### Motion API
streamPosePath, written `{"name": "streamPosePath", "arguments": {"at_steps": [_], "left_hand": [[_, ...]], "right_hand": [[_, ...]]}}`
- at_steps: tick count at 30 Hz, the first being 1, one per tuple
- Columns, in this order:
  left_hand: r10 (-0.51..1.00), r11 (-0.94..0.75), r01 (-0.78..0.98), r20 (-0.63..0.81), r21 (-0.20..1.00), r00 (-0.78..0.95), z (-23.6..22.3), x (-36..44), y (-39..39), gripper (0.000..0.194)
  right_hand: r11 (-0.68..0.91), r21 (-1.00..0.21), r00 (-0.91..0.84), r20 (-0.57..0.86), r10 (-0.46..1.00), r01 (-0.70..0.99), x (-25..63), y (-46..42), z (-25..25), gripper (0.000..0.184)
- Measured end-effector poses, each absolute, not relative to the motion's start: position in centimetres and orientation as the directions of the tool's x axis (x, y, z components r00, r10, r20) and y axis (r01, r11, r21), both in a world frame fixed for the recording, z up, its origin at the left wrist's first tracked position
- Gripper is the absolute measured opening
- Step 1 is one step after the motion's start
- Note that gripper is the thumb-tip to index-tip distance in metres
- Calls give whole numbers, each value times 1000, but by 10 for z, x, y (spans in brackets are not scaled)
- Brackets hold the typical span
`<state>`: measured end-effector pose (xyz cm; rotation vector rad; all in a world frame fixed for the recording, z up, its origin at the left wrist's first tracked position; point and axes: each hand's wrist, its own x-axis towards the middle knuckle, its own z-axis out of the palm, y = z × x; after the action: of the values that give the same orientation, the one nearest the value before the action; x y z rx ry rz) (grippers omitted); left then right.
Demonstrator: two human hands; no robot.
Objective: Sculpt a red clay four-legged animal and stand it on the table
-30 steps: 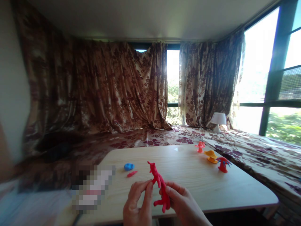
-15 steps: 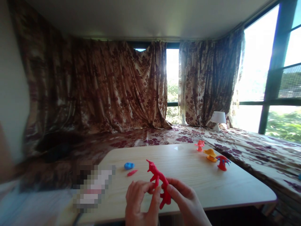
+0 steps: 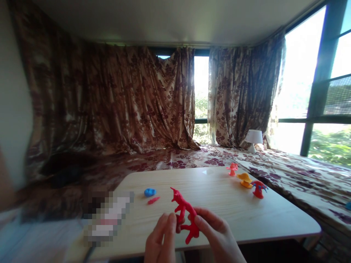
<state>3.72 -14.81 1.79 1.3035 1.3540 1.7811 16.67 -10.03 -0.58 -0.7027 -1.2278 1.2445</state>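
Observation:
A red modelling-clay animal figure (image 3: 187, 209) with a pointed head and several legs is held up over the near side of the table, tilted with its head to the upper left. My right hand (image 3: 218, 232) pinches its hind part between thumb and fingers. Close to its legs, my left hand (image 3: 161, 235) is curled, its fingertips behind a front leg and its thumb nearer me; part of its grip is hidden. Beyond my left hand, a blue clay lump (image 3: 150, 192) and a thin red clay piece (image 3: 154, 200) lie on the table.
The pale wooden table (image 3: 219, 193) bears a pink clay figure (image 3: 232, 169), a yellow one (image 3: 244, 180) and a red one with blue strands (image 3: 259, 189) along its right side. A blurred-out object (image 3: 109, 217) lies at left. A white lamp (image 3: 254, 138) stands behind.
My left thumb has drawn back to the left from the figure's legs, and a lower leg now shows pointing left. My right hand keeps its hold almost unmoved.

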Motion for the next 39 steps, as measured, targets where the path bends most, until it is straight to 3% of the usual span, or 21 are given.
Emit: {"name": "streamPosePath", "arguments": {"at_steps": [4, 13, 26, 36, 39], "left_hand": [[907, -277, 41, 276, 960, -319, 22, 33, -145, 48], [897, -250, 155, 289, 956, -335, 21, 34, -144, 49], [904, -325, -49, 295, 945, -310, 18, 34, -143, 39], [879, -307, 88, 318, 948, -356, 22, 31, -148, 45], [838, -349, 155, 382, 924, -391, 17, 26, -144, 40]], "right_hand": [[277, -917, -140, 326, 935, -288, 167, -103, -4, 36], [370, -880, -83, 410, 908, -297, 164, -99, -10, 31], [351, -890, -111, 395, 912, -291, 164, -102, -12, 31], [288, -917, -116, 329, 937, -277, 168, -102, -8, 36], [230, -925, -125, 278, 952, -303, 171, -102, -4, 37]]}}
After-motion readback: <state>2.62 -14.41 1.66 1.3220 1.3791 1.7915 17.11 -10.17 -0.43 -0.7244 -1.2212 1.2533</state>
